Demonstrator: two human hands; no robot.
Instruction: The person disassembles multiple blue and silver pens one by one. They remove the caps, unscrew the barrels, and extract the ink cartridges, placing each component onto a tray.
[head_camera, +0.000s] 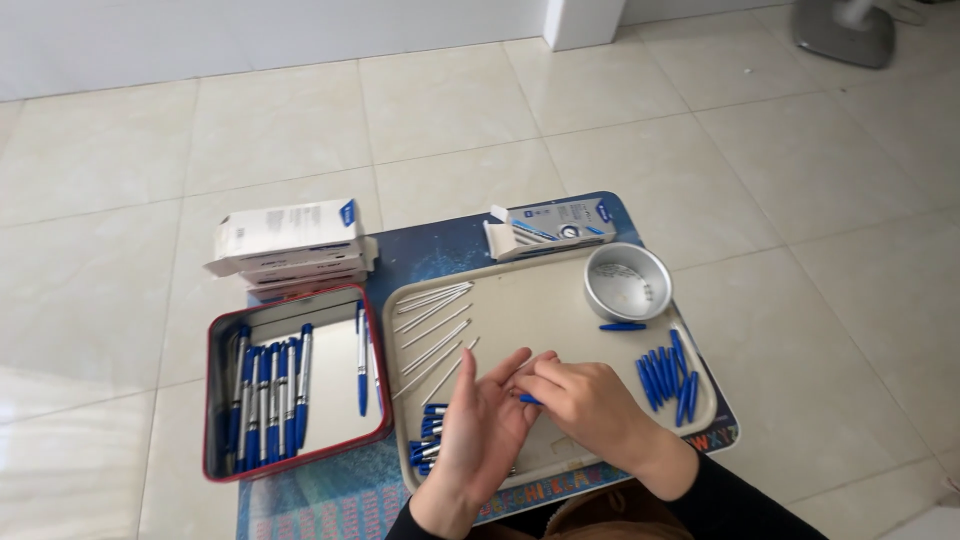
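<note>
Over the beige tray, the left hand lies open beside the right hand, whose fingers pinch a small blue pen part. It could slip and roll among the refills. Free room remains mid-tray; the metal bowl and caps crowd the right edge.

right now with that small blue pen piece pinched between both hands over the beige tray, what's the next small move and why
Probably reach the left hand to the thin white refill tubes lying on the beige plastic tray. The right hand already pinches a small blue pen piece at its fingertips, the refills lie just beyond the left fingers, and finished blue and silver pens fill the red metal tin.
</note>
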